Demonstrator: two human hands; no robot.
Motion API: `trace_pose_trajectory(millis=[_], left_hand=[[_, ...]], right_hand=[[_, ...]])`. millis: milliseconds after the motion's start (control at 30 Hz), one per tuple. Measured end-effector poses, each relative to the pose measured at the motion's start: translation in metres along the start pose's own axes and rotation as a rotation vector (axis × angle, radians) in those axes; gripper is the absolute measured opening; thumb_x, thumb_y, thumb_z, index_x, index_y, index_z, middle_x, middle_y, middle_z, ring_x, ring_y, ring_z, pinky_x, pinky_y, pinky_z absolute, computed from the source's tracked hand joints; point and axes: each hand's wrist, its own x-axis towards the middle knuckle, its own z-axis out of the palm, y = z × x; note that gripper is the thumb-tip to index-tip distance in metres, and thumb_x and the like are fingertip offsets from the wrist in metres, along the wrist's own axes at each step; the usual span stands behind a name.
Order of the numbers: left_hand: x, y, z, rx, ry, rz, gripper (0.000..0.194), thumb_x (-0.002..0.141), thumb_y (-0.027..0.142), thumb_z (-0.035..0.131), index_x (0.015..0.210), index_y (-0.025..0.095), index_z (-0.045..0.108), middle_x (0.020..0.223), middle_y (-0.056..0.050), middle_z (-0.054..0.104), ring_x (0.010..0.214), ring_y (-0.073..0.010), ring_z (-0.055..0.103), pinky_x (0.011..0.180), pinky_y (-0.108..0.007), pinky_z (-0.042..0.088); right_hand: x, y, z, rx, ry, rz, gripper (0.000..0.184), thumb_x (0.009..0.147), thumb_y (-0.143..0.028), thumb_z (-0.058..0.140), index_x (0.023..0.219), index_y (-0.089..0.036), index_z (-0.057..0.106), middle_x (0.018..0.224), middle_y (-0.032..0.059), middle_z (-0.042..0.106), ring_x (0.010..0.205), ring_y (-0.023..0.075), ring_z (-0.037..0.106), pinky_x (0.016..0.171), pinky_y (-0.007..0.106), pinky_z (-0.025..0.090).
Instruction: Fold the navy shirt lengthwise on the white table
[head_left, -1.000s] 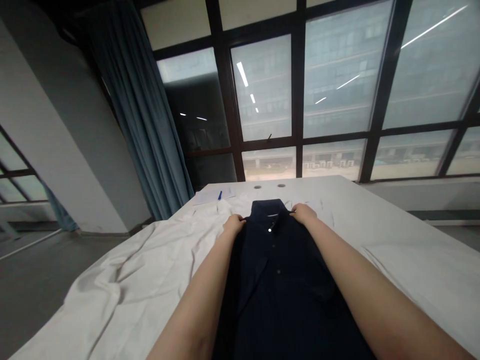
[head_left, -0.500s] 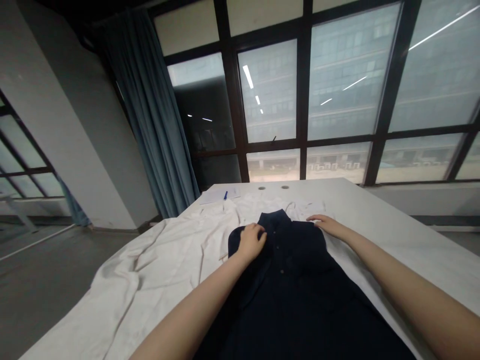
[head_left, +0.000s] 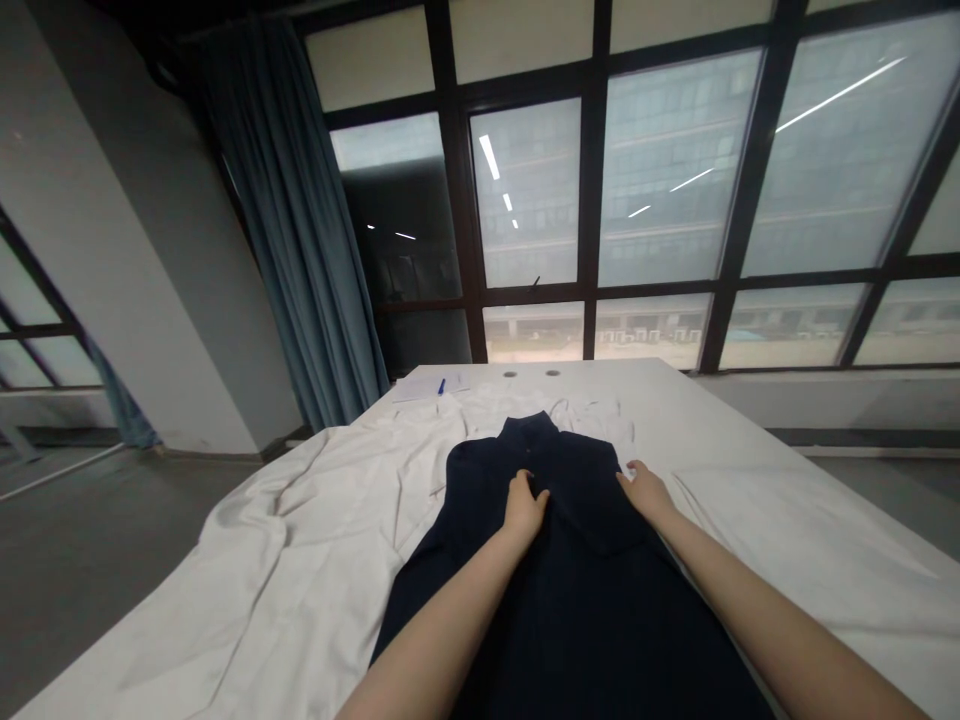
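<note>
A dark navy button shirt [head_left: 570, 590] lies flat, collar away from me, on a table draped with a rumpled white sheet [head_left: 300, 560]. My left hand [head_left: 525, 505] rests palm down on the shirt's chest below the collar, fingers stretched forward. At the shirt's right shoulder edge, my right hand [head_left: 646, 492] lies flat with fingers extended, touching both fabric and sheet. Neither hand holds anything.
A white garment [head_left: 592, 415] lies bunched beyond the collar. A paper with a blue pen [head_left: 441, 386] sits at the far left corner of the table, near two round cable holes [head_left: 531, 373]. Large windows and a blue curtain [head_left: 300, 250] stand behind.
Both hands slid back toward me along the shirt: the left from the collar area to the chest, the right from beyond the shoulder to its edge. The shirt's left shoulder now lies spread wider.
</note>
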Motion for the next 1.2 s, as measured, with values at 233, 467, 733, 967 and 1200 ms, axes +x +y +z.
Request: trace_pose_trajectory(millis=[233,467,733,967,1200], left_hand=[[-0.054,0.007,0.017,0.466,-0.459,0.642,0.056,0.079,0.052,0.03,0.129,0.027,0.024,0.139,-0.005,0.017,0.127,-0.0234,0.007,0.1,-0.05,0.0],[-0.078,0.01,0.01,0.381,-0.611,0.677,0.055,0.082,0.049,0.024,0.131,0.026,0.017,0.138,-0.006,0.018,0.127,-0.0221,0.013,0.1,-0.051,-0.001],[-0.078,-0.049,-0.087,0.761,0.03,0.099,0.053,0.083,0.038,0.022,0.13,0.014,0.024,0.138,-0.009,0.015,0.127,-0.0259,0.009,0.1,-0.052,0.008],[-0.14,-0.07,-0.105,0.746,-0.262,0.058,0.055,0.081,0.042,0.023,0.132,0.021,0.018,0.139,-0.007,0.012,0.127,-0.0252,0.009,0.098,-0.054,0.006],[-0.178,-0.087,-0.144,0.657,-0.274,-0.164,0.058,0.08,0.046,0.027,0.131,0.023,0.016,0.139,-0.006,0.004,0.127,-0.0241,0.001,0.098,-0.054,0.004]], right_hand=[[0.012,0.005,0.012,-0.326,-0.117,-0.255,0.049,0.083,-0.04,0.024,0.128,-0.021,0.029,0.136,0.0015,0.027,0.125,0.0225,0.016,0.1,0.048,0.011],[0.025,0.017,0.019,-0.46,-0.088,-0.181,0.051,0.081,-0.05,0.021,0.129,-0.03,0.024,0.137,-0.0036,0.024,0.126,0.0243,0.011,0.095,0.059,-0.002],[-0.001,-0.067,0.028,-0.395,0.019,-0.382,0.055,0.082,-0.049,0.018,0.131,-0.026,0.017,0.14,-0.0005,0.013,0.127,0.0247,-0.003,0.094,0.058,-0.007],[-0.073,-0.149,0.082,-0.328,-0.51,-0.581,0.058,0.079,-0.057,0.01,0.129,-0.03,0.024,0.139,-0.0021,0.017,0.127,0.0246,0.004,0.096,0.055,-0.005],[-0.062,-0.188,0.106,-0.31,-0.404,-0.638,0.059,0.081,-0.053,0.01,0.132,-0.025,0.015,0.14,-0.003,0.008,0.127,0.0208,-0.002,0.098,0.051,-0.002]])
